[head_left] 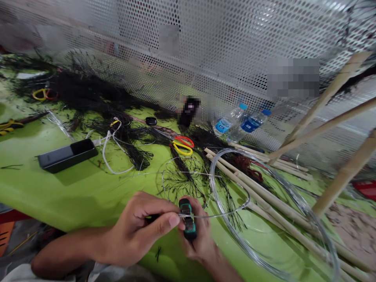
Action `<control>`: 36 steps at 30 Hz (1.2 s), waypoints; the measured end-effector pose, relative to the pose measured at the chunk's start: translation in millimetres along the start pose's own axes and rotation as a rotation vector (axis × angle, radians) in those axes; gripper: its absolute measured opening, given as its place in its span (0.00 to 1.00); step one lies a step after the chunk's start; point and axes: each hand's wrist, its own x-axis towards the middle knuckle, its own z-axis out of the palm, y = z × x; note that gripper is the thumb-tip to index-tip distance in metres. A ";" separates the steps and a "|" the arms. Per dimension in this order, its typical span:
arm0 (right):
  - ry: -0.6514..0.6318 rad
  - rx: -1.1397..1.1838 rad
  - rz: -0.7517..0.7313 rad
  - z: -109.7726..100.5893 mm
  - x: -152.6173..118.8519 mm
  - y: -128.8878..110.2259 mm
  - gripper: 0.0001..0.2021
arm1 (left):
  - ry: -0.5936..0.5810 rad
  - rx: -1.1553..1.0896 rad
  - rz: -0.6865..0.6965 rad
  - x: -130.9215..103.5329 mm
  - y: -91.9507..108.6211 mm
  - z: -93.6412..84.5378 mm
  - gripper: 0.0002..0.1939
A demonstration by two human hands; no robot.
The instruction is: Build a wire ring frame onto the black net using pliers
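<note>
Green-trimmed pliers (190, 227) are sitting above the desk (67, 203) in a curled right hand (201, 237), while the left hand (141, 229) is pinching wire (219, 215) beside them. Slackening there could be letting it spring away.

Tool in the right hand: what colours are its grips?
Tool grips: black and green, clearest in the head view.
</note>
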 end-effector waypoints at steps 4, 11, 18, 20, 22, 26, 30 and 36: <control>-0.019 0.001 0.016 -2.3 4.1 -2.3 0.34 | -0.003 0.001 0.021 1.3 1.9 0.4 0.17; 0.012 -0.028 -0.015 -2.2 6.4 0.9 0.34 | -0.093 -0.068 -0.075 -1.8 -1.1 -3.9 0.21; 0.032 -0.051 -0.085 -7.8 16.0 7.4 0.32 | -0.171 -0.174 -0.146 -2.3 0.6 -7.3 0.21; 0.023 -0.049 -0.092 -9.7 20.8 8.5 0.29 | -0.198 -0.205 -0.179 -0.2 2.3 -8.6 0.22; 0.003 -0.049 -0.084 -11.4 25.4 8.4 0.27 | -0.211 -0.216 -0.201 2.4 3.8 -10.0 0.24; -0.022 -0.051 -0.051 -14.0 31.2 6.0 0.25 | -0.132 0.016 -0.070 5.6 2.9 -9.3 0.22; -0.003 -0.051 0.007 -14.6 29.5 1.0 0.25 | 0.097 0.548 0.352 7.4 -5.0 -3.5 0.08; 0.014 0.003 0.054 -10.0 23.8 -8.9 0.28 | 0.188 0.668 0.478 14.6 -2.9 0.8 0.06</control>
